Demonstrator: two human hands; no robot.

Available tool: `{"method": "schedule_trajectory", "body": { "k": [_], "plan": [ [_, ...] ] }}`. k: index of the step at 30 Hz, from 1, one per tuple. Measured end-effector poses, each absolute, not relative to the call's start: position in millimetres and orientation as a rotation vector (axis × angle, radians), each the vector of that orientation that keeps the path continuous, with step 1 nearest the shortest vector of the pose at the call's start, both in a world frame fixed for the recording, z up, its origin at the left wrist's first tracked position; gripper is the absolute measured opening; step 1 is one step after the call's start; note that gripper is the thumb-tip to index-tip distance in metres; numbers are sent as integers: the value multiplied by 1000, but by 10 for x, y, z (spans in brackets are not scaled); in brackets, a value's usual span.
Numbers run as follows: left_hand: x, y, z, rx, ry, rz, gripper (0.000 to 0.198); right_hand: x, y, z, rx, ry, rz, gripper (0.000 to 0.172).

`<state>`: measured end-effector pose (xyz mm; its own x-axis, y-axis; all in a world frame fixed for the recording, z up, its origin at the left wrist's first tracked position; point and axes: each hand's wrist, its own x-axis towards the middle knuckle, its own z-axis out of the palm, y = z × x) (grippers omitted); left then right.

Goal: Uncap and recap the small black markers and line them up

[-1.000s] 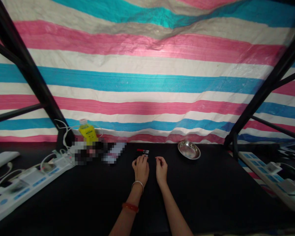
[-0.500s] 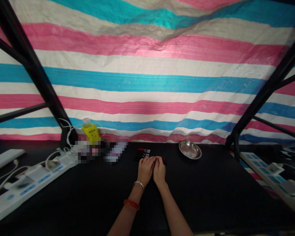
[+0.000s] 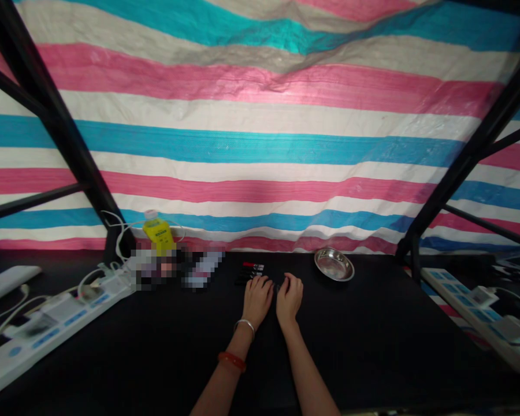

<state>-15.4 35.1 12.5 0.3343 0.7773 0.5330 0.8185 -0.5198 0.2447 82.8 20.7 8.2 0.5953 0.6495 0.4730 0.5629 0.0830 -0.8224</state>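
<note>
My left hand and my right hand lie side by side on the black table, fingers curled down over small dark things that I cannot make out. Just beyond the left hand's fingertips lie a few small dark sticks with red and white ends. The left wrist wears a silver bangle and a red band. The fingertips of both hands are pressed to the table surface.
A small steel bowl sits to the right of the hands. A yellow bottle stands at the back left. White power strips with plugs lie at the left and right. A striped tarp hangs behind.
My hands came together from apart, then the right hand moved slightly right again. The view shifted a little.
</note>
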Motion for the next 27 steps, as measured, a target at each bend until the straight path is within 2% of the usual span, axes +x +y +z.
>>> {"method": "schedule_trajectory", "body": {
  "k": [7,27],
  "plan": [
    [-158,375,106,-2549,-1544,-848,24,884,220,35,-1719,-1113,46,23],
    [-157,379,124,-2781,-1490,-779,27,883,227,34,-1846,-1288,137,27]
  ]
}}
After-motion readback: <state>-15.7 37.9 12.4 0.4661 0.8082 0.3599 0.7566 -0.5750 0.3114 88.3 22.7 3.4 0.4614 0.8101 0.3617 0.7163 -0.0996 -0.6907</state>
